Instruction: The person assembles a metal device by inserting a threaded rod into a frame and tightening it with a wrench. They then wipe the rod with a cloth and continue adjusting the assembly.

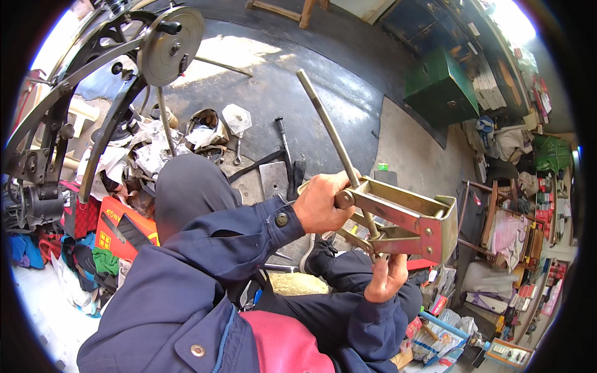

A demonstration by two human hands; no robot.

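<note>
A yellowish metal scissor jack (398, 208) is held up in front of me, over my lap. Its long threaded rod (323, 118) slants up and away to the left. My left hand (324, 202) is closed around the jack's left end, by the pivot where the rod passes through. From below, my right hand (387, 278) pinches at the lower pivot, near the rod's bottom end. Its fingertips are partly hidden, so whether they hold a small part as well cannot be made out.
On the floor ahead lie a hammer (282, 132), a metal plate (273, 180) and a light-coloured scoop-like tool (237, 121). A hand-cranked machine with a wheel (171, 46) stands at the left. A green box (440, 87) sits far right, and cluttered shelves (547, 217) line the right side.
</note>
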